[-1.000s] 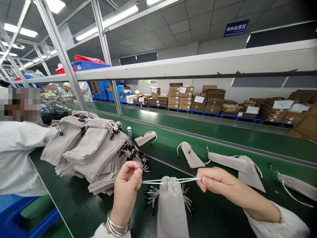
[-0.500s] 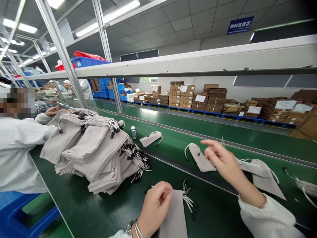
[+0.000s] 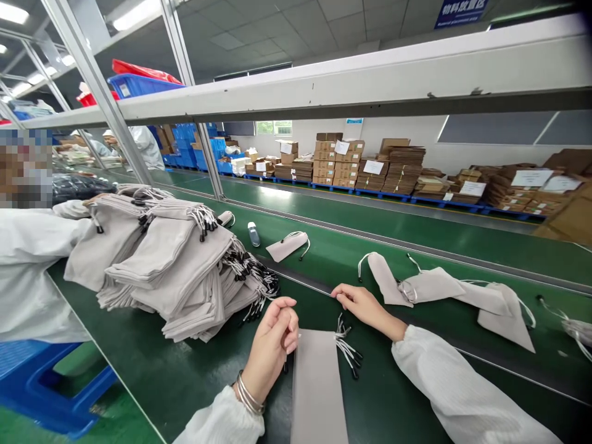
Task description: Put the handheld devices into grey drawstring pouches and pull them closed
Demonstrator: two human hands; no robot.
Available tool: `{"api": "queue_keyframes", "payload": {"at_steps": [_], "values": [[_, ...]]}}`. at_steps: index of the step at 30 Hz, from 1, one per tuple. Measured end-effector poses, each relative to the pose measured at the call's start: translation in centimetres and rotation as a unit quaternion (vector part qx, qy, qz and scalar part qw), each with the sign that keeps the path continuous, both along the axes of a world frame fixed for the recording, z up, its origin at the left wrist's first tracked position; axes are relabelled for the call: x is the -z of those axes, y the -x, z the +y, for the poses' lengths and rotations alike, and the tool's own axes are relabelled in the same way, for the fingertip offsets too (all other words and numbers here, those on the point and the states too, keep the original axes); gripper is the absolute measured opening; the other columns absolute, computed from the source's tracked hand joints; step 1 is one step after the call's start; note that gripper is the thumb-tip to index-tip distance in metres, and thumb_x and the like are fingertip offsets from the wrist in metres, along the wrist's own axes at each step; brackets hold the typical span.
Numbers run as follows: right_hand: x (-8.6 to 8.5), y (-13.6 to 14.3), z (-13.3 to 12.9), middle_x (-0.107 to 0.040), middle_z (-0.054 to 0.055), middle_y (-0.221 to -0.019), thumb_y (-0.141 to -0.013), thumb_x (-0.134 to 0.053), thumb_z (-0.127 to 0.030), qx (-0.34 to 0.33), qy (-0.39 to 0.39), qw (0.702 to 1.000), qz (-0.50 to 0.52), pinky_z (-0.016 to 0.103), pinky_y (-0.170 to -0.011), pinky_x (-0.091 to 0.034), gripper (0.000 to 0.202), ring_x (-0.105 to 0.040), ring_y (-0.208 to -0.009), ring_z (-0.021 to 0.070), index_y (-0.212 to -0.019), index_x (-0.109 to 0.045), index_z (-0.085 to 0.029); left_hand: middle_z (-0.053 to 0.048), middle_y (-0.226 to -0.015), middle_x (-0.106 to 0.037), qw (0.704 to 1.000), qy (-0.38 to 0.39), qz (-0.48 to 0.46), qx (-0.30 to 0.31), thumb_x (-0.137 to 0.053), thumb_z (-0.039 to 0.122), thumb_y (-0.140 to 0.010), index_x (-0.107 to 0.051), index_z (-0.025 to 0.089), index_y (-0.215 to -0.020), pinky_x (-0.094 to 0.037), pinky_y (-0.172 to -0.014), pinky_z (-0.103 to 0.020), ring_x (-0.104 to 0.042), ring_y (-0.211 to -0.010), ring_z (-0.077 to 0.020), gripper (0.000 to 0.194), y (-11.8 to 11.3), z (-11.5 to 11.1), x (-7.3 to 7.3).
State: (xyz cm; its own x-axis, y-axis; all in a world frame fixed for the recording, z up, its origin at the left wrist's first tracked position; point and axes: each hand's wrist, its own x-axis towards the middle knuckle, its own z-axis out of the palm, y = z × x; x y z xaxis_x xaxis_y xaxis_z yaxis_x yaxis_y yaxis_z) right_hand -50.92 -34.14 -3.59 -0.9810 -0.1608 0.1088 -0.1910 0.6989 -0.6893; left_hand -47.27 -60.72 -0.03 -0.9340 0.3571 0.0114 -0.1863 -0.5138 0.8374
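A pile of flat grey drawstring pouches (image 3: 319, 382) lies on the green table in front of me, its white cords and black tips (image 3: 349, 351) spread to the right. My left hand (image 3: 275, 336) is at the upper left corner of this pile, fingers curled, with nothing visible in them. Above and right of the cords is my right hand (image 3: 359, 302), its fingers bent together around nothing that I can see. Beyond it, several pouches (image 3: 435, 285) overlap on the belt. A single pouch (image 3: 287, 245) lies farther left, beside a small grey bottle-like item (image 3: 253, 234).
A large heap of pouches (image 3: 171, 259) covers the table's left side. A person's white sleeve (image 3: 37, 265) reaches in behind it, above a blue stool (image 3: 41, 382). A white beam (image 3: 314, 92) crosses overhead, and a metal post (image 3: 210, 160) stands beyond the heap.
My right hand has moved left and nearer, away from the belt pouches. My left hand has come off the front pile's top edge and risen slightly. The view has shifted a little.
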Motion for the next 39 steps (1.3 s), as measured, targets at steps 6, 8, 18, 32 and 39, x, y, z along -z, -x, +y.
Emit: {"api": "queue_keyframes", "payload": {"at_steps": [6,8,18,32,39], "values": [[-0.1,-0.2,-0.3,-0.068,0.000,-0.078,-0.096,-0.046,-0.031,-0.001,-0.046,0.999,0.013,0.028,-0.064,-0.037,0.026,-0.060,-0.068,0.0177,-0.102,-0.070,-0.023,0.006,-0.072,-0.043,0.999,-0.034,-0.004,0.010,-0.069,0.034,-0.090,-0.055,0.021,-0.108,-0.022,-0.046,-0.018,-0.030,-0.051,-0.0040,0.026,-0.1,-0.2,0.1],[-0.2,-0.3,-0.4,-0.070,0.000,-0.080,-0.095,-0.046,-0.030,-0.001,-0.050,0.999,0.016,0.028,-0.066,-0.038,0.026,-0.061,-0.071,0.0182,-0.102,-0.070,-0.023,0.005,-0.072,-0.043,0.999,-0.039,-0.004,0.011,-0.067,0.033,-0.091,-0.055,0.021,-0.108,-0.022,-0.046,-0.018,-0.030,-0.052,-0.0040,0.024,-0.1,-0.3,0.2],[-0.1,-0.3,-0.5,-0.068,-0.001,-0.076,-0.096,-0.045,-0.030,0.006,-0.074,0.997,0.014,0.028,-0.064,-0.036,0.028,-0.058,-0.065,0.0168,-0.102,-0.071,-0.023,0.005,-0.072,-0.046,0.999,-0.033,0.012,0.016,-0.065,0.034,-0.093,-0.054,0.022,-0.110,-0.024,-0.047,-0.019,-0.031,-0.053,-0.0052,0.023,-0.1,-0.3,0.2],[0.0,-0.1,-0.3,-0.069,0.000,-0.077,-0.095,-0.045,-0.031,0.009,-0.084,0.996,0.008,0.029,-0.065,-0.037,0.028,-0.059,-0.067,0.0176,-0.103,-0.071,-0.024,0.005,-0.075,-0.056,0.997,0.024,0.067,-0.003,-0.072,0.029,-0.086,-0.043,0.026,-0.131,-0.034,-0.051,-0.022,-0.043,-0.051,-0.0064,0.053,-0.8,-0.2,-0.7],[0.2,0.0,-0.3,-0.066,-0.001,-0.073,-0.095,-0.046,-0.030,0.009,-0.081,0.997,0.012,0.028,-0.065,-0.036,0.027,-0.058,-0.066,0.0176,-0.102,-0.071,-0.024,0.006,-0.074,-0.058,0.996,0.036,0.081,-0.007,-0.070,0.027,-0.087,-0.041,0.027,-0.134,-0.037,-0.052,-0.021,-0.044,-0.051,-0.0065,0.055,-1.0,-0.2,-0.7]]}}
